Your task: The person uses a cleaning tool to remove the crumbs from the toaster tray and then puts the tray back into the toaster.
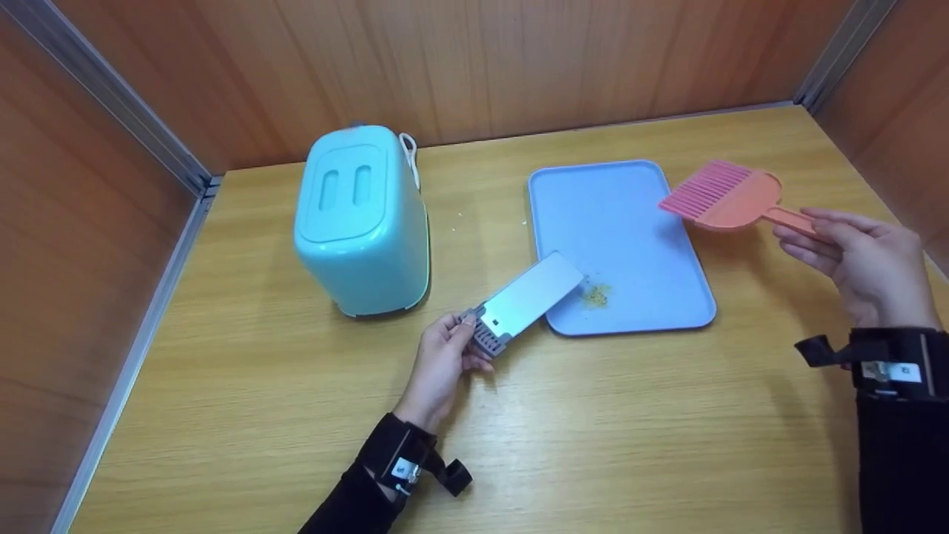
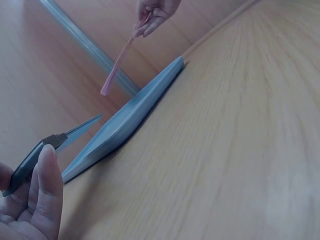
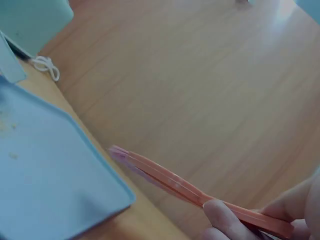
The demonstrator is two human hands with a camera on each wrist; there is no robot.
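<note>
The left hand is gripping the ribbed grey handle end of a small flat dustpan, fingers and thumb curled round it. The dustpan's pale blade is angling up toward 1 o'clock, and its front edge is lying over the near left rim of the blue tray. In the left wrist view the blade is sitting slightly raised above the tray's edge; whether it is touching the rim cannot be told.

A small heap of yellowish crumbs is lying on the tray just beyond the dustpan's front edge, at about 6 o'clock on the tray's surface.

The right hand is pinching the thin handle of a pink hand brush between fingers and thumb. The brush is hanging in the air over the tray's far right corner, its bristles pointing toward 10 o'clock, well apart from the crumbs.

The tray is lying flat on the wooden worktop, right of centre. A mint-green lidded bin with a white cord at its back is standing on the worktop at 9 o'clock from the tray, near the left hand but apart from it. Wood-panelled walls are enclosing the worktop on three sides.
</note>
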